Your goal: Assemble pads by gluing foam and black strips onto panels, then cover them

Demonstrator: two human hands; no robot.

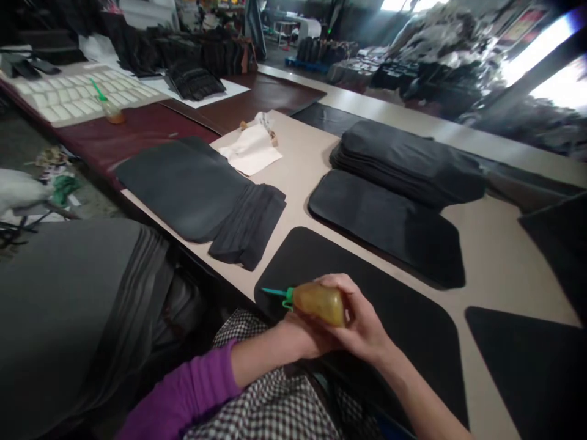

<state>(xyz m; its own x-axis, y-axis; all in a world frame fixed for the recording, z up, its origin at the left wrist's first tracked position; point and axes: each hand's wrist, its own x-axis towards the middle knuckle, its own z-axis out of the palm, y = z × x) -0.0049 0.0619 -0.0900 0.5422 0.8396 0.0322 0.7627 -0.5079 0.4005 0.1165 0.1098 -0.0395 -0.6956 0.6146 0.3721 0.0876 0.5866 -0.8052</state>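
The person's right hand (364,324) is closed around a small yellow glue bottle (321,304), with the fingers curled over its body, so this hand is gripping the bottle. The left hand (300,338), which comes out of a purple sleeve (183,394), lies directly under and against the right hand; most of it is covered, and it cannot be told if its fingers also hold the bottle or only support it. The bottle lies almost flat, and its green nozzle (275,293) points to the left. It is held above the near edge of a black panel with rounded corners (403,311), which lies on the beige table (495,256). Behind this panel there is a second black panel (389,223), and further back a stack of black panels (408,159). Another black piece (527,366) lies at the right. To the left is a wide black sheet (178,183), and a small pile of dark strips (250,223) touches its right side. A white cloth (252,150) lies behind them. Far away on the left, a second bottle with a green nozzle (110,110) stands beside a sheet of white pieces (77,91).
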